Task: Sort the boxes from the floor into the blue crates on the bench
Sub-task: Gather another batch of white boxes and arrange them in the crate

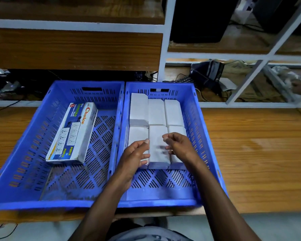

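- Left hand (pixel 135 153): fingers loosely curled, thumb tip raised beside the left edge of the middle front white box (pixel 158 146); nothing is pinched, contact with the box edge cannot be told.
- Right hand (pixel 178 145): fingertips bunched and slightly bent over the right edge of the same box; no grip is seen, some motion blur at the tips.
- Step judged: the middle front box is being seated or squared between its two neighbours, hands flanking it on both sides.
- To be done well: the box should be pressed flat with straight fingers from both long edges, kept parallel to the front left white box (pixel 137 134) and the front right white box (pixel 178 132), so no gap or tilt is left.
- The near end should be lined up with the neighbours' near ends; its front face looks flush already.
- Back row of three white boxes (pixel 155 111) is packed against the far wall of the right blue crate (pixel 200 136); the front row touches it, so pushing further back is not needed.
- Space near the front of the right crate is left open for another row; boxes should not be slid into it.
- Left blue crate (pixel 24 153) holds one printed extension-socket box (pixel 71 134), lying askew; the sort by type is to be kept, white ones right, printed ones left.
- Both crates sit touching on the wooden bench (pixel 259 153); the floor boxes are not in view.
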A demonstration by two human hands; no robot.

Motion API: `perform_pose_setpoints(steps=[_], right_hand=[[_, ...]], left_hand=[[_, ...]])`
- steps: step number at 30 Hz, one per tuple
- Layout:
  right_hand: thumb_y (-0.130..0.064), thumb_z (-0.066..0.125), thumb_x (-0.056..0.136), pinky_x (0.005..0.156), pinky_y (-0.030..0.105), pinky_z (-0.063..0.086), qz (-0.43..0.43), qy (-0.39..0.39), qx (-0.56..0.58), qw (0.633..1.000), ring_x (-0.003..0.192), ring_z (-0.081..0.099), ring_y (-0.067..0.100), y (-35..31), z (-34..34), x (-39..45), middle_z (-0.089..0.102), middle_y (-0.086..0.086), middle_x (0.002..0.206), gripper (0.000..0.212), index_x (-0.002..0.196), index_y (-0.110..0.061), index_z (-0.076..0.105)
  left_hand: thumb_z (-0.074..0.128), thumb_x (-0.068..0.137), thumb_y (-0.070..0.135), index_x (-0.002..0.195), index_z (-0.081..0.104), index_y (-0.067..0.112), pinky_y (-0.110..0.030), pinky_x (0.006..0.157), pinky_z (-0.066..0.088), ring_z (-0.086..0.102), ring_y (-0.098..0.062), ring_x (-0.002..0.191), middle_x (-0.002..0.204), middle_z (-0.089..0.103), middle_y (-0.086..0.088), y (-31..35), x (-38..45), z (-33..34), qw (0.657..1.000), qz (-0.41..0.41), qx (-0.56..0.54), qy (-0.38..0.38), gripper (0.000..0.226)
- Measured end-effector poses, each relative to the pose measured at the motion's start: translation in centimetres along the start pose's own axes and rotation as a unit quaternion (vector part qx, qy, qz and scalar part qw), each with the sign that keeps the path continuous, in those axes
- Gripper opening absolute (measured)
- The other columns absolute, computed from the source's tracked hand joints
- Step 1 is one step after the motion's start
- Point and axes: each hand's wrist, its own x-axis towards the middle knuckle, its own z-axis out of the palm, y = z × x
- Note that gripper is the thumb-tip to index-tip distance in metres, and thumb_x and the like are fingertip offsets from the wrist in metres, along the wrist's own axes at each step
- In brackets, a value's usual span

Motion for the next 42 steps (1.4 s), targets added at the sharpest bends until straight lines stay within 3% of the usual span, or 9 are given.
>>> perform_pose_setpoints(steps=[7,13,16,22,27,30,36,40,42], right_hand=[[-0.026,0.066,0.097,0.073,0.032,0.056,-0.044,-0.01,-0.056,0.997,0.079,0.069,0.016,1.9,-1.7,-3.4,0.072,-0.008,0.097,0.009,0.097,-0.024,0.075],[-0.025,0.064,0.099,0.071,0.028,0.054,-0.067,-0.018,-0.043,0.997,0.083,0.074,0.017,2.1,-2.8,-4.3,0.073,-0.003,0.104,0.011,0.101,-0.024,0.075],[-0.025,0.064,0.099,0.071,0.024,0.053,-0.074,-0.011,-0.04,0.996,0.085,0.075,0.02,2.3,-3.1,-4.2,0.074,-0.004,0.105,0.011,0.101,-0.026,0.075],[-0.026,0.063,0.099,0.079,0.034,0.057,-0.074,-0.005,-0.051,0.996,0.085,0.075,0.018,2.6,-3.3,-3.9,0.075,-0.008,0.102,0.012,0.1,-0.03,0.075],[-0.027,0.063,0.098,0.077,0.029,0.052,-0.055,-0.004,-0.102,0.993,0.09,0.072,0.015,3.3,-3.2,-3.1,0.073,-0.011,0.098,0.012,0.094,-0.029,0.074],[-0.018,0.059,0.097,0.08,0.027,0.052,-0.034,-0.061,-0.241,0.968,0.093,0.068,0.012,3.5,-3.2,-2.6,0.073,-0.009,0.097,0.015,0.092,-0.022,0.072],[-0.024,0.055,0.098,0.086,0.036,0.055,0.027,-0.262,-0.439,0.859,0.103,0.067,0.025,2.3,-0.9,-2.9,0.071,0.006,0.115,0.022,0.109,-0.013,0.072],[-0.017,0.052,0.099,0.087,0.042,0.061,0.035,-0.279,-0.436,0.855,0.102,0.068,0.03,2.2,0.3,-3.0,0.068,0.011,0.114,0.02,0.111,-0.013,0.068],[-0.014,0.05,0.098,0.088,0.047,0.06,0.026,-0.278,-0.44,0.854,0.101,0.069,0.032,2.3,0.6,-3.0,0.068,0.013,0.114,0.021,0.111,-0.011,0.067]], left_hand=[[0.056,0.096,0.059,0.106,0.069,0.017,-0.04,0.096,0.047,0.065,-0.03,0.109,0.11,0.071,-0.007,-1.8,0.5,0.5,0.985,-0.143,0.092,-0.013,0.045],[0.052,0.091,0.038,0.079,0.061,0.019,-0.04,0.084,0.039,0.059,-0.027,0.092,0.088,0.067,-0.005,-2.5,1.7,1.4,0.988,-0.117,0.092,0.033,0.024],[0.051,0.094,0.034,0.081,0.057,0.017,-0.036,0.075,0.039,0.051,-0.021,0.082,0.088,0.064,-0.006,-2.8,2.4,1.6,0.988,-0.124,0.08,0.047,0.021],[0.052,0.097,0.035,0.084,0.057,0.016,-0.039,0.082,0.043,0.055,-0.023,0.085,0.091,0.064,-0.006,-3.2,3.1,1.6,0.989,-0.105,0.068,0.076,0.024],[0.051,0.096,0.037,0.083,0.057,0.017,-0.04,0.081,0.041,0.053,-0.022,0.085,0.09,0.063,-0.004,-3.1,3.3,1.5,0.99,-0.102,0.07,0.068,0.025],[0.051,0.097,0.036,0.083,0.056,0.017,-0.039,0.078,0.038,0.052,-0.022,0.086,0.089,0.062,-0.004,-3.0,3.6,1.3,0.99,-0.109,0.066,0.058,0.024],[0.054,0.077,0.048,0.078,0.061,0.02,-0.042,0.082,0.042,0.057,-0.023,0.086,0.089,0.071,-0.002,-3.1,3.4,1.2,0.989,-0.116,0.076,0.055,0.03],[0.056,0.071,0.053,0.076,0.064,0.021,-0.048,0.093,0.048,0.061,-0.025,0.089,0.088,0.072,-0.001,-3.2,3.4,1.0,0.989,-0.112,0.084,0.05,0.033],[0.055,0.073,0.052,0.075,0.061,0.021,-0.045,0.087,0.046,0.058,-0.024,0.086,0.083,0.068,0.0,-3.2,3.2,0.9,0.99,-0.104,0.087,0.042,0.032]])
